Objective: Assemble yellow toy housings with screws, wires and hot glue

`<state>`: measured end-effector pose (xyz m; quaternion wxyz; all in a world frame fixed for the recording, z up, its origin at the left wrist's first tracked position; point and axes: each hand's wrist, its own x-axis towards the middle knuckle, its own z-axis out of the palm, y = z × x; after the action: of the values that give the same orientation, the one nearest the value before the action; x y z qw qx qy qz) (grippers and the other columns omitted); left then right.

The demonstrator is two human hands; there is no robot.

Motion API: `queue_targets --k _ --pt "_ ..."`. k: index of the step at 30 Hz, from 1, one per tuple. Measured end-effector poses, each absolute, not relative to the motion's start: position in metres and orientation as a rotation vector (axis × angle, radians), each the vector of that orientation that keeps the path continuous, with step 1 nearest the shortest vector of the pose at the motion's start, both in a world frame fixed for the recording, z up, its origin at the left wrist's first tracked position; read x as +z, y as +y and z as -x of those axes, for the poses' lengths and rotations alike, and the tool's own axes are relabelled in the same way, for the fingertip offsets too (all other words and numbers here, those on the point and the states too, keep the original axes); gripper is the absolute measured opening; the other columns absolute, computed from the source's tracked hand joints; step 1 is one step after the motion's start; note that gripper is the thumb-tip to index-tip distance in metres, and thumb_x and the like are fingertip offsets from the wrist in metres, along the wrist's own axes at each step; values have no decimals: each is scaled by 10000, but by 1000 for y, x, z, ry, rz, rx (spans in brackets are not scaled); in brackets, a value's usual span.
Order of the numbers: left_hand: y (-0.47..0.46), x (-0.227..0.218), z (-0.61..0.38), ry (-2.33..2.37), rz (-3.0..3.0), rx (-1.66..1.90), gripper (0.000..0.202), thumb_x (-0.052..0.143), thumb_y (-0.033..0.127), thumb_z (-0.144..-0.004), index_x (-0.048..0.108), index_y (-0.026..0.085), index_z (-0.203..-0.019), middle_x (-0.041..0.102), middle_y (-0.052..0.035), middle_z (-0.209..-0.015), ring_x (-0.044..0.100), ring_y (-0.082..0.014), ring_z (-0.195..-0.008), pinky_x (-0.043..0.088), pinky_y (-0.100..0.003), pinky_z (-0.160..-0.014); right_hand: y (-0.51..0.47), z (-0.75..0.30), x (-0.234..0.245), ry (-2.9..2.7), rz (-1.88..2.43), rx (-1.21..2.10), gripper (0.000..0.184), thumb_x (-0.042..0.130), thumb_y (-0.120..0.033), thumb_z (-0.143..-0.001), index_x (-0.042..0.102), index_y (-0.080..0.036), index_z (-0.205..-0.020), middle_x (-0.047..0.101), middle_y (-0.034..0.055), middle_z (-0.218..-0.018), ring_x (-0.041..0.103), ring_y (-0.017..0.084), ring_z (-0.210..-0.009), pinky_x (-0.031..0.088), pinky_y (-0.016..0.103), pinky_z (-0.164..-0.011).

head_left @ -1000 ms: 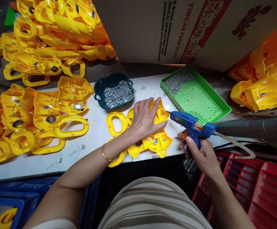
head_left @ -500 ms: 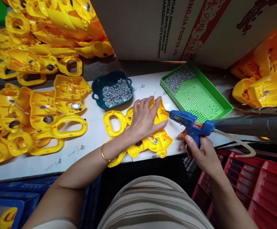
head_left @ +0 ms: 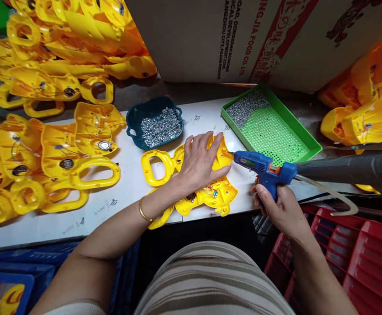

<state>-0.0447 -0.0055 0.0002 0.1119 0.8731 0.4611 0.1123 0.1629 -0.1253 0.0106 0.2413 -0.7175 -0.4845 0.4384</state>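
Observation:
My left hand [head_left: 199, 159] lies with spread fingers over a yellow plastic toy shell [head_left: 224, 154], hiding much of it. The shell's loop handle [head_left: 145, 168] sticks out to the left. Below my palm a second yellow shell [head_left: 227, 194] shows its inside, with wires and a small circuit board. My right hand [head_left: 278, 210] is closed round the grip of a blue hot glue gun [head_left: 259, 165]. Its nozzle points left, at the right edge of the upper shell; whether it touches is too small to tell. A pale glue stick [head_left: 329, 192] curves out of the gun's back.
A dark teal basket [head_left: 133, 118] of screws and a green tray [head_left: 296, 131] with small metal pieces stand behind my hands. Yellow shells [head_left: 59, 144] pile up at left and more [head_left: 368, 118] at right. A large carton [head_left: 191, 43] borders the back; red crates [head_left: 371, 258] stand lower right.
My right hand has shifted slightly to the right, and the glue stick's tail with it. The upper shell's handle has moved a little up and left. My left hand stays nearly still.

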Motion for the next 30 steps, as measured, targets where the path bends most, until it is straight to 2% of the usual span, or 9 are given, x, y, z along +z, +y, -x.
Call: queue_targets --k 11,21,27,30 --pt "-5 -4 46 1327 -2588 403 793 610 571 -805 376 144 -1431 437 -205 -1411 401 -362 -1264 235 -543 -1090 -125 -164 8 -1306 1916 1195 489 491 -625 -864 628 -159 -923 631 40 -621 534 147 -500 388 255 -451" --pt "-5 -5 46 1349 -2598 405 799 628 569 -793 390 134 -1420 444 -206 -1409 411 -358 -1266 231 -535 -1096 -125 -163 20 -1359 1945 1195 495 465 -634 -865 613 -170 -778 571 22 -529 465 122 -442 347 250 -420" --pt "-5 -8 48 1354 -2571 406 835 636 578 -784 344 165 -1448 416 -197 -1437 395 -361 -1279 230 -539 -1099 -126 -160 14 -1296 1846 1323 467 484 -589 -879 631 -149 -936 628 36 -639 490 117 -467 375 242 -431" --pt "-5 -8 49 1364 -2556 367 846 636 568 -785 332 158 -1461 401 -203 -1450 377 -366 -1302 213 -544 -1110 -134 -157 12 -1288 1778 1322 432 498 -563 -883 645 -158 -855 640 43 -682 509 113 -486 414 247 -457"
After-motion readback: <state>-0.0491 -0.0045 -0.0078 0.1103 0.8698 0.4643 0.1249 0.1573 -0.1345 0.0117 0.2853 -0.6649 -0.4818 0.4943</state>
